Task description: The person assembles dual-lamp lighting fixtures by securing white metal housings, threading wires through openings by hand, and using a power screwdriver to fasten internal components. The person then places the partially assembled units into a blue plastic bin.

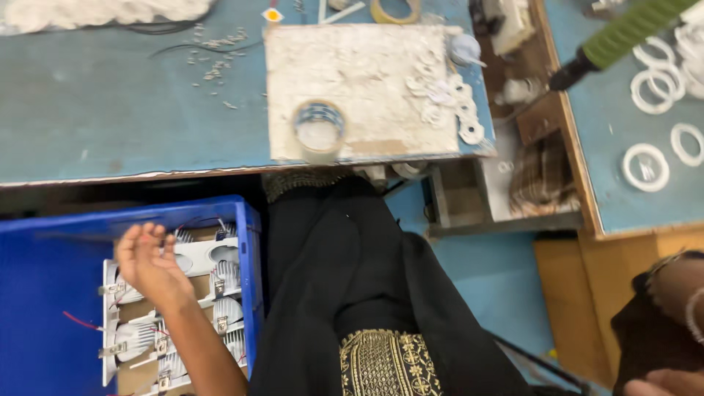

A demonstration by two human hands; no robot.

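Note:
My left hand (149, 265) reaches down into a blue plastic crate (51, 271) at the lower left. It is palm down with bent fingers over white round light fixtures (220, 282) that have ribbed metal backs and spring clips. Whether the fingers grip one is hidden under the hand. At the lower right corner only a sliver of my right hand (664, 383) shows, cut off by the frame edge. My lap in black cloth with gold embroidery (381, 363) fills the middle.
A blue worktable (110, 110) ahead carries a worn white board (359, 73), a tape roll (318, 130) and several white rings (455, 95). To the right, a second table (623, 198) holds white rings (645, 167) and a green-handled tool (623, 33). A dark-sleeved arm with a bangle (678, 301) is at the right.

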